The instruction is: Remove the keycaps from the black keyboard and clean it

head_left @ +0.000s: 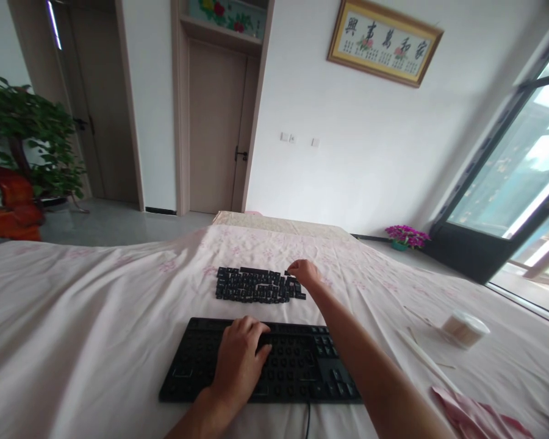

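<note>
A black keyboard [196, 360] lies flat on the cloth in front of me. Most of its main section has no keycaps, while keys remain at its right end. My left hand [243, 347] rests on the keyboard, thumb and index finger apart and nothing visible between them. Beyond it, loose black keycaps [256, 285] are laid out in rows. My right hand [304, 272] reaches to the far right corner of these rows, fingers closed at the tips on a small black keycap [287, 273]. The forearm hides part of the keyboard's right end.
A pale flowered cloth [128, 317] with folds covers the surface. To the right are a round pack of cotton swabs [465, 329], a few loose sticks and a pink cloth [478, 414]. The keyboard's cable [308, 421] runs toward me.
</note>
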Demonstrator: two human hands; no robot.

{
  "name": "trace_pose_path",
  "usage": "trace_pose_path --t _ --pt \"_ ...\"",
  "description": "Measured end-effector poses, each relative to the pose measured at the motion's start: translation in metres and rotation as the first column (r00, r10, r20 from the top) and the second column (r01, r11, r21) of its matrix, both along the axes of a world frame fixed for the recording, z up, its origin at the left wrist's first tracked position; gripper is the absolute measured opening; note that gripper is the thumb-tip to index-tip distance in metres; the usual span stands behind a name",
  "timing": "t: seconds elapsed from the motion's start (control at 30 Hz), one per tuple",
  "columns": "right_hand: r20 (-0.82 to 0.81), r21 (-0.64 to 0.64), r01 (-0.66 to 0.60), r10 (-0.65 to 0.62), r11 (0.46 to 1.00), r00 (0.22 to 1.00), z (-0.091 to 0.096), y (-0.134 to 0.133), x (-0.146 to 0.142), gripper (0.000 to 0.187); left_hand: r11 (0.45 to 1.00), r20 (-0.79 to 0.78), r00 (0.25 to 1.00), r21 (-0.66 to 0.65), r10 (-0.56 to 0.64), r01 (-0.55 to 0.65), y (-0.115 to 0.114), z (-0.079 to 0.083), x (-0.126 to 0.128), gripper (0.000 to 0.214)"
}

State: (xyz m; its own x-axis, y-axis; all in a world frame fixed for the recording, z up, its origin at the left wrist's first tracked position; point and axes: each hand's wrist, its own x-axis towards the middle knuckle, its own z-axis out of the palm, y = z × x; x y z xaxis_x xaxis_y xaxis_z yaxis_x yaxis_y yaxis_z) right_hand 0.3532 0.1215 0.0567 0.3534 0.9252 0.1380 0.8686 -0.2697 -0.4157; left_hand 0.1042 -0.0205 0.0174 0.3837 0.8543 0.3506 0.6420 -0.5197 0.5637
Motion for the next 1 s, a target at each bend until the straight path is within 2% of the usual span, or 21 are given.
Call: trace_pose_path --t 0.2,0.4,0.63,1.0 --pt "0.04 -0.066 0.038 -0.035 0.997 0.999 -0.019 0.024 0.0 0.021 0.999 -0.023 1.0 -0.046 0.006 -0.007 0.0 0.001 0.0 0.022" --pt "0.06 -0.113 0.059 -0.052 0.992 0.997 -0.026 0.033 -0.001 0.021 0.997 -0.016 1.0 -0.07 0.018 -0.019 0.0 0.002 0.001 0.023" --pt "0.062 -0.12 0.053 -0.046 0.991 0.997 -0.026 0.033 0.004 0.023 0.998 -0.017 1.0 -0.061 0.016 -0.017 0.0 0.005 0.001 0.023" --pt "0.09 -0.125 0.065 -0.054 0.99 0.995 -0.028 0.015 0.02 0.027 1.0 -0.023 1.0 -0.014 0.017 -0.018 0.001 -0.002 0.001 0.023"
